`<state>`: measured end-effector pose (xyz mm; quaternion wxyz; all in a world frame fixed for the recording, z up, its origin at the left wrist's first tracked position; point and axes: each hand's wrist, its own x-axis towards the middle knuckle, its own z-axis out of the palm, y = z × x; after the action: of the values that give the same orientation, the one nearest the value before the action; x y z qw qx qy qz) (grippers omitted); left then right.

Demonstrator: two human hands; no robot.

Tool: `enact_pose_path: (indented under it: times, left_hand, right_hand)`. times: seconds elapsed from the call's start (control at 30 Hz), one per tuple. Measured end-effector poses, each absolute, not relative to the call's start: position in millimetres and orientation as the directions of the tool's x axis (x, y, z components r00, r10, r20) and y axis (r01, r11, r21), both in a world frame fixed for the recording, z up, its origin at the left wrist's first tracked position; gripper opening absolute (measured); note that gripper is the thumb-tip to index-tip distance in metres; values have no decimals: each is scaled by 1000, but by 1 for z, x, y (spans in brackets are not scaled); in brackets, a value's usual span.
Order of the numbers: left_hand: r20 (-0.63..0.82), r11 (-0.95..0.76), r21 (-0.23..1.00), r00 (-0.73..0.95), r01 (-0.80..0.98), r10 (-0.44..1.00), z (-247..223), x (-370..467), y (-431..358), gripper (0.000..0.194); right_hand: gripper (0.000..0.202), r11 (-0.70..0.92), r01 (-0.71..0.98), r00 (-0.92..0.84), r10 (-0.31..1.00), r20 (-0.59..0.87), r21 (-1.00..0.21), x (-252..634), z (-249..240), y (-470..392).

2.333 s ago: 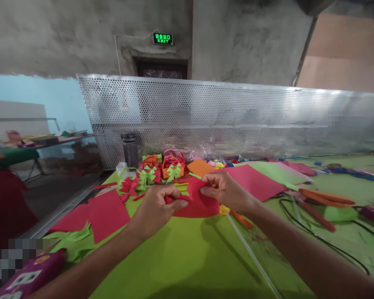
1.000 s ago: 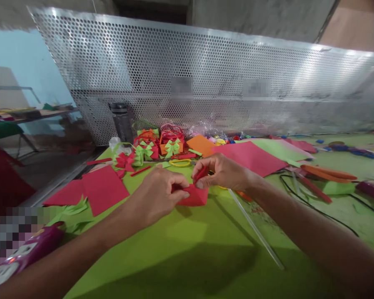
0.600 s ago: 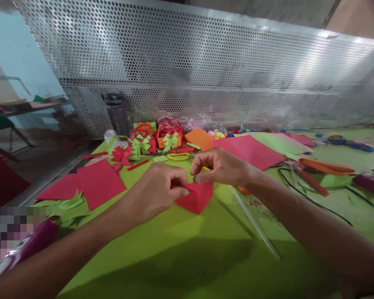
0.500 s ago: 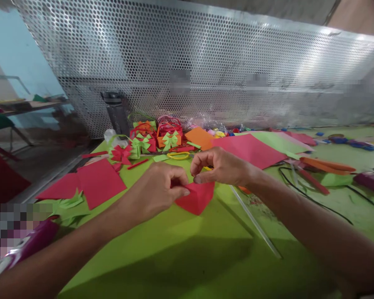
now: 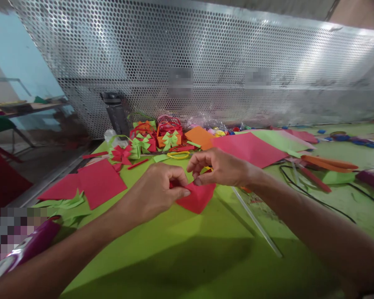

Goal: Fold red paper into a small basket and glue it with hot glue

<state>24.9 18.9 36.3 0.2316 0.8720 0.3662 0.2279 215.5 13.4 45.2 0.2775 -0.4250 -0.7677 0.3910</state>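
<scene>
In the middle of the head view is a small folded piece of red paper (image 5: 198,200), shaped like a little box with one corner toward me. My left hand (image 5: 160,187) pinches its upper left edge between thumb and fingers. From the other side my right hand (image 5: 218,168) is closed on the top edge, thumb against the paper and fingers curled above. The fingers hide the paper's far side. Just beyond the hands lie yellow-handled scissors (image 5: 178,155); a clear glue stick (image 5: 257,222) rests to the right.
Finished paper baskets with bows (image 5: 170,139) stand at the back beside a dark bottle (image 5: 116,114). Red sheets (image 5: 101,182) and green scraps (image 5: 71,203) lie left. At right are a pink sheet (image 5: 249,149), orange strips (image 5: 328,163) and a black cord (image 5: 314,203). A perforated metal panel (image 5: 212,54) rises behind.
My right hand has shifted slightly left along the red paper's top edge. The left hand keeps its pinch, and the paper is tilted a little differently.
</scene>
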Motion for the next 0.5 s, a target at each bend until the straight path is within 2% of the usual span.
enact_pose_path:
  times: [0.23,0.5]
  left_hand:
    - [180,-606,563,633,561,753,40,24,16,12]
    - [193,-606,578,630,546,752,38,25,13,9]
  right_hand:
    - [25,332,451,-495,865,78,-828,214,46,11]
    - [32,320,492,-465,883,66,-810,214,47,11]
